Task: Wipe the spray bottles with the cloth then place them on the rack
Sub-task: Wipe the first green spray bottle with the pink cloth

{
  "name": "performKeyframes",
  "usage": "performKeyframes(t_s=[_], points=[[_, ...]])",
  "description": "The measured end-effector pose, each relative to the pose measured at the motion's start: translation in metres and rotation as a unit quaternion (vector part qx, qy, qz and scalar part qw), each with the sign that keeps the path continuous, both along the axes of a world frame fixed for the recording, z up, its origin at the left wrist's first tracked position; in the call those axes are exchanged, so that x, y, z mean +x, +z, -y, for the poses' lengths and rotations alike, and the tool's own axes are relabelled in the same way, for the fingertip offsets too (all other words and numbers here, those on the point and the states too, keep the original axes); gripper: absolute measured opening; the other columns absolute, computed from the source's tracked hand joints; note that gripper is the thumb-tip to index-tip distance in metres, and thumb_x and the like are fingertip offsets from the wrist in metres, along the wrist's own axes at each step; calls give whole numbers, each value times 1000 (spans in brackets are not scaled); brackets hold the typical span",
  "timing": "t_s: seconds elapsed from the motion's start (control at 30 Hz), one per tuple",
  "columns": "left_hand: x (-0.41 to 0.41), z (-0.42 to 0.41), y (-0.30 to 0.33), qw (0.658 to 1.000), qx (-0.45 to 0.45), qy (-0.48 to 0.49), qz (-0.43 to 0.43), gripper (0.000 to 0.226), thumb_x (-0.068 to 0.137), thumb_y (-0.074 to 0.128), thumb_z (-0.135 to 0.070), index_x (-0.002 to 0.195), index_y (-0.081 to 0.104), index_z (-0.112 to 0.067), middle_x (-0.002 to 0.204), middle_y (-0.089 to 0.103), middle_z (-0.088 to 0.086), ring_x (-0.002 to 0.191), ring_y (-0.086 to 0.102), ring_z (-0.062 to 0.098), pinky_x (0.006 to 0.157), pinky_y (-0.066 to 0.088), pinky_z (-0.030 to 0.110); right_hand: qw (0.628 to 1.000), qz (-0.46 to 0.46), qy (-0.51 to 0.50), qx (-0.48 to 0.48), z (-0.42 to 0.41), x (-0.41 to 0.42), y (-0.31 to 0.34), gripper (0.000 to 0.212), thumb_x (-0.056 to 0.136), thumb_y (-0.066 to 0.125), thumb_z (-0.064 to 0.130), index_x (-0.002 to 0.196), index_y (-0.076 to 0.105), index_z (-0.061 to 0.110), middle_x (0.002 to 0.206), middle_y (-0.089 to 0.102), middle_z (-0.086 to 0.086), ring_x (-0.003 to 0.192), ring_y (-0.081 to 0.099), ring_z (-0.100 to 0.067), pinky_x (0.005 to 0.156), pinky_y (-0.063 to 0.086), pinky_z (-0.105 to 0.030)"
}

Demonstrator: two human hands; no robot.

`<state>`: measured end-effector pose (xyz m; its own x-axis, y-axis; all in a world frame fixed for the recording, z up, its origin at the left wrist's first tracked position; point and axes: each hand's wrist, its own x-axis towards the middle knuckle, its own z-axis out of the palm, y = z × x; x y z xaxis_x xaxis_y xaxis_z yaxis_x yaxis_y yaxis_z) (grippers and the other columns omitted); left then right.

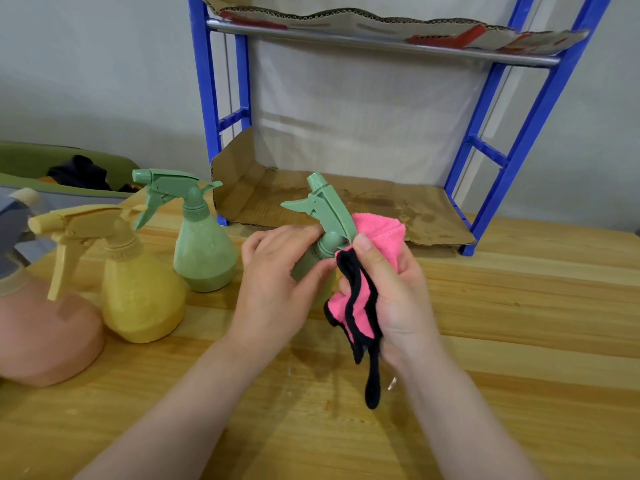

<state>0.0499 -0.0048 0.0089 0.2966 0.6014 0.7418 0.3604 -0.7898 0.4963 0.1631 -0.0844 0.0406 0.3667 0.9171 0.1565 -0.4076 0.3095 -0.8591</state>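
Observation:
My left hand (pixel 277 282) grips the body of a green spray bottle (pixel 327 216), held tilted above the table with its nozzle pointing up and away. My right hand (pixel 391 289) holds a pink cloth with black edging (pixel 360 306) bunched against the bottle's neck and right side. The bottle's lower body is hidden behind both hands. A second green bottle (pixel 202 247), a yellow bottle (pixel 138 292) and a peach-coloured bottle (pixel 41 337) stand at the left. The blue rack (pixel 540 109) stands behind, its lower shelf lined with stained cardboard (pixel 346 206).
The wooden table (pixel 519 341) stretches to the right and front. The rack's upper shelf carries torn cardboard (pixel 381 26) over a metal bar. A green bin holding dark fabric (pixel 79 171) sits at the far left behind the bottles. A grey wall is behind.

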Motion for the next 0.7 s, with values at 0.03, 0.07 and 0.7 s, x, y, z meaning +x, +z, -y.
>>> performKeyframes(t_s=[0.03, 0.07, 0.7], points=[[0, 0, 0, 1000, -3, -5, 6, 40, 86, 53, -43, 115, 67, -18, 110, 63, -18, 109, 52, -1, 100, 29, 27, 999, 27, -30, 8, -1, -1, -2, 22, 79, 72, 24, 98, 66, 15, 76, 69, -3, 59, 64, -15, 53, 52, -28], [1, -1, 0, 1000, -3, -10, 11, 39, 86, 53, -41, 114, 67, -17, 109, 61, -19, 107, 49, -6, 100, 27, 23, 995, 65, -72, 17, -1, -1, -4, 20, 80, 74, 22, 98, 66, 18, 81, 71, 1, 67, 67, -12, 60, 54, -27], [-13, -6, 24, 749, -349, -253, 503, 30, 102, 44, -30, 124, 59, -16, 113, 66, 2, 102, 62, 13, 87, 54, 38, 931, 270, -178, 168, -7, -11, -38, 54, 97, 52, 46, 140, 35, 17, 142, 47, -8, 127, 51, -8, 106, 40, -20]])
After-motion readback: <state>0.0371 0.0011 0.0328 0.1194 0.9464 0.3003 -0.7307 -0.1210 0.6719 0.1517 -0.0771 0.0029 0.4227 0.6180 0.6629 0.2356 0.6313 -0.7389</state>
